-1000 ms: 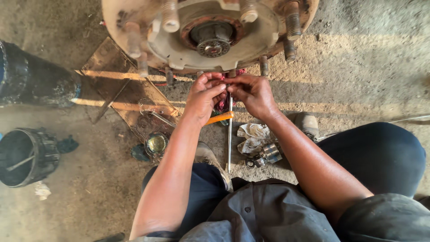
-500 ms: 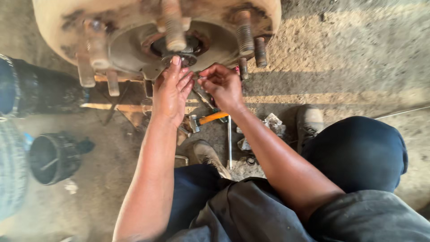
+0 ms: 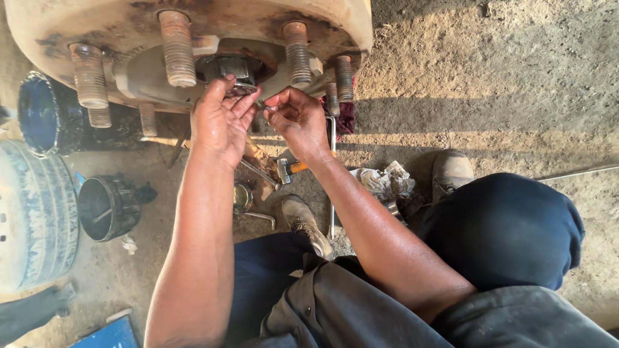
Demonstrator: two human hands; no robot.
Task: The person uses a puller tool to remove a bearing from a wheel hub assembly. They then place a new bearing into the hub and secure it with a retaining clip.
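Note:
A rusty wheel hub (image 3: 322,26) with several long threaded studs fills the top of the head view. At its middle sits a dark greasy axle nut (image 3: 225,67). My left hand (image 3: 219,119) is raised to the hub's centre, its fingers holding a thin metal ring (image 3: 248,88) just below the nut. From the right, my right hand (image 3: 298,119) pinches the same ring with thumb and forefinger. Whether the ring touches the hub is hidden by my fingers.
A hammer with an orange handle (image 3: 290,169), a long steel rod (image 3: 331,187) and crumpled rags (image 3: 383,182) lie on the dirt floor. A black cup-shaped hub cap (image 3: 106,207), a tyre (image 3: 35,212) and a dark drum (image 3: 48,116) stand at left. My shoes (image 3: 306,222) rest below the hub.
The view has closed in on the hub. Both hands rose from below the hub to its centre and now hold a small ring there.

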